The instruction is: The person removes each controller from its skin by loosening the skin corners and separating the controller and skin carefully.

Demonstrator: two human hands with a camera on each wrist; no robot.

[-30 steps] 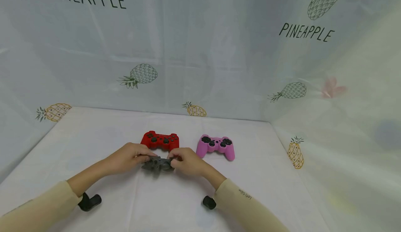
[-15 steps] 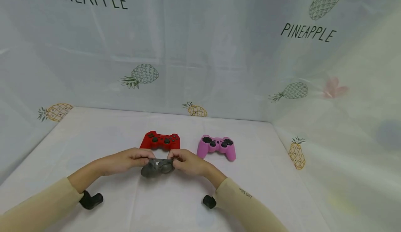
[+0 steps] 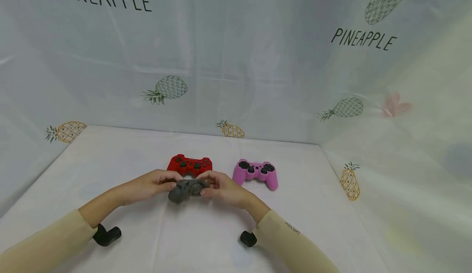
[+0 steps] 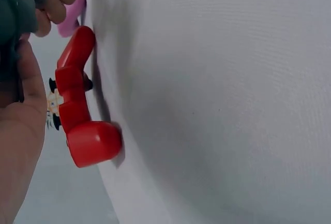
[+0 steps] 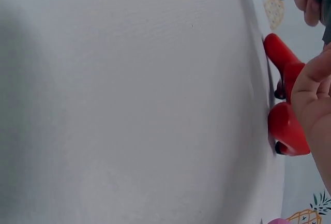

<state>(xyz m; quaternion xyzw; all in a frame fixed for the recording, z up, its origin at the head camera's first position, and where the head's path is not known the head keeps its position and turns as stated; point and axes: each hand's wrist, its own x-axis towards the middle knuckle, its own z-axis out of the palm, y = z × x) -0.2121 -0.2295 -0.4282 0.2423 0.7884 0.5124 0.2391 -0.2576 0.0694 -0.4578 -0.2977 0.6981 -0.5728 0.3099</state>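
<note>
In the head view a dark grey game controller [image 3: 187,188] is held up between both hands, tilted, its far edge partly behind the fingers. My left hand [image 3: 149,188] grips its left end, and my right hand [image 3: 226,190] pinches its right end with thumb and fingers. Just behind lies a red game controller [image 3: 189,165] on the table, its lower grips partly covered by the hands. To its right rests a pink game controller [image 3: 255,173], fully visible. In the left wrist view the grey controller [image 4: 15,19] appears only in part, cut off by the frame edge.
White cloth covers the table [image 3: 206,240]. A pineapple-print curtain [image 3: 258,60] rises behind it and along the right side. Black wrist-worn devices [image 3: 107,235] hang below each sleeve, close to the tabletop.
The grey controller has been turned in the hands, then raised slightly. Both hands shifted a little with it, and the right fingers changed their hold. The red and pink controllers stayed put.
</note>
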